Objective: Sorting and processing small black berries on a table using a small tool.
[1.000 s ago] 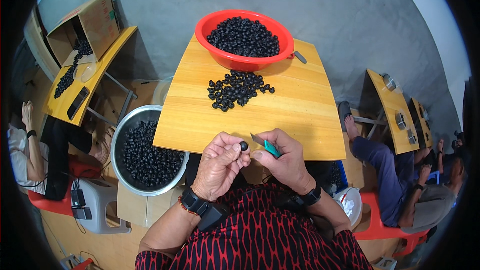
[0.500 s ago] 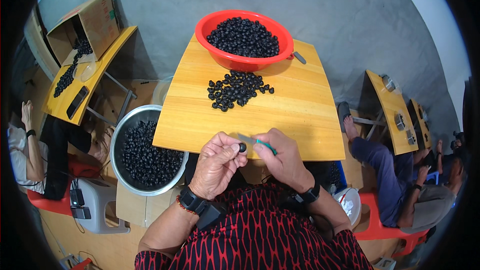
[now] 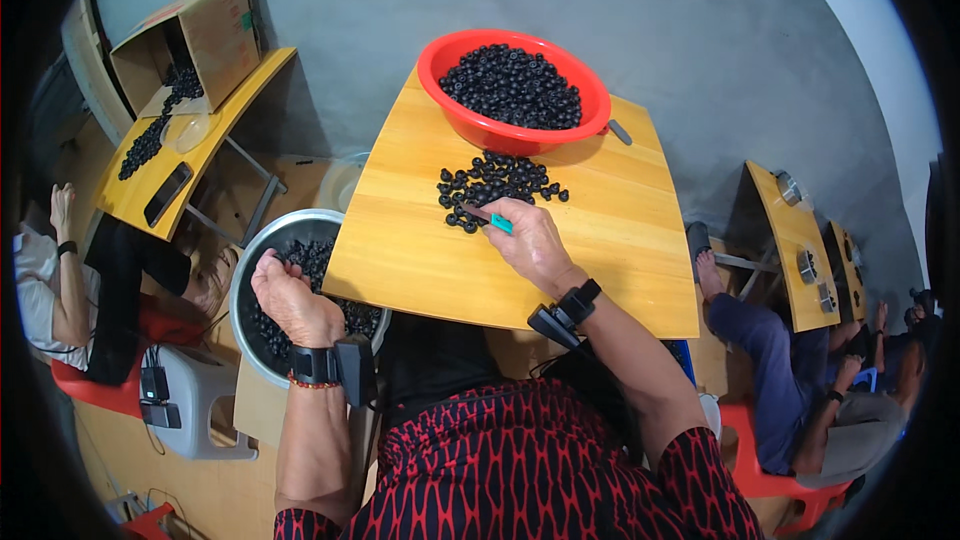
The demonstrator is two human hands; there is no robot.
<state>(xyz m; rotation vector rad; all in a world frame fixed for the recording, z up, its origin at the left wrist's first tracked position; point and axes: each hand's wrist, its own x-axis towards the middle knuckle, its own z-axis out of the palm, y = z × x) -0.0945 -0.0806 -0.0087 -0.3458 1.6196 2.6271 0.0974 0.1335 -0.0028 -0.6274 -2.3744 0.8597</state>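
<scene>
My right hand (image 3: 530, 245) is closed around a small knife with a teal handle (image 3: 501, 224). Its dark blade reaches the near edge of a loose pile of small round black pieces (image 3: 505, 178) on the wooden table (image 3: 590, 250). Over the left rim of a metal basin (image 3: 247, 340) is my left hand (image 3: 297, 302), its fingers curled together; whatever they may hold is hidden. More black pieces (image 3: 312, 258) lie inside that basin, and I cannot tell whether my fingers touch them.
A red basin (image 3: 450, 118) heaped with black pieces stands at the table's far end, beside a grey handle-like object (image 3: 620, 132). At left, a cardboard box (image 3: 215, 45) spills black pieces onto another table near a phone (image 3: 168, 194). People sit on both sides.
My left hand has moved from the table's front edge leftward over the metal basin; the black piece it pinched no longer shows. My right hand has carried the knife forward to the pile.
</scene>
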